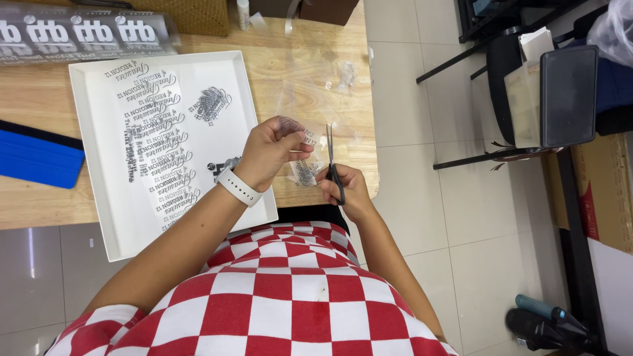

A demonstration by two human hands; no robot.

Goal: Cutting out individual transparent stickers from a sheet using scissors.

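Note:
My left hand [273, 150], with a white watch band on the wrist, pinches a clear printed film sheet [304, 142] above the table's near edge. My right hand [346, 188] grips black-handled scissors [331, 158] whose blades point up, set against the film between both hands. A white tray [99, 151] to the left holds several cut clear pieces with black lettering [161, 145].
A wooden table [39, 204] carries a blue flat squeegee [36, 155], a roll of printed film [79, 33] at the back and clear film scraps [343, 72]. A black chair with papers [547, 92] stands on the tiled floor at right. Cardboard boxes [606, 191] lean at far right.

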